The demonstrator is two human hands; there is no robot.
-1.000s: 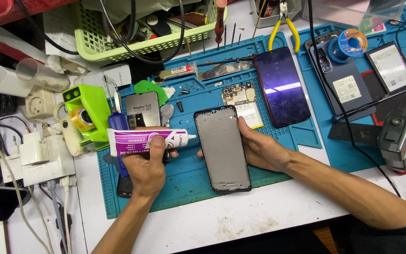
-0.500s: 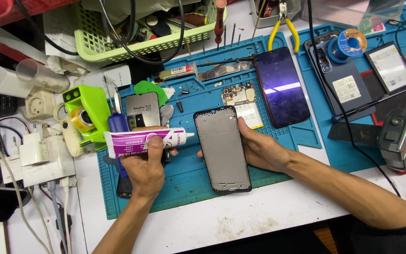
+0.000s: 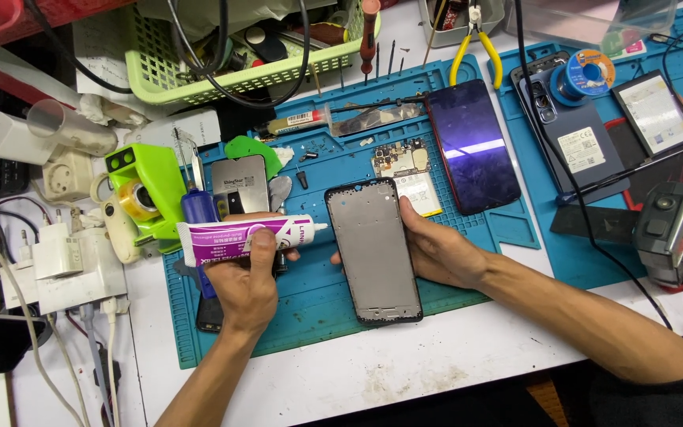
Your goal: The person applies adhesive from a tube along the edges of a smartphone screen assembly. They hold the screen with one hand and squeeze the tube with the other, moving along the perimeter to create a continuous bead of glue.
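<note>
Two hands are working over the blue mat (image 3: 318, 304). Right hand (image 3: 440, 253) is gripping the phone frame (image 3: 373, 249) from its right edge, frame lying flat just left of the palm. Left hand (image 3: 247, 285) is closing around the glue tube (image 3: 239, 236), nozzle pointing right toward the frame, not touching it.

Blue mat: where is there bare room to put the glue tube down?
Bare blue mat lies between the left hand and the phone frame. Bare white table runs along the near edge. Around the green basket it is crowded.
</note>
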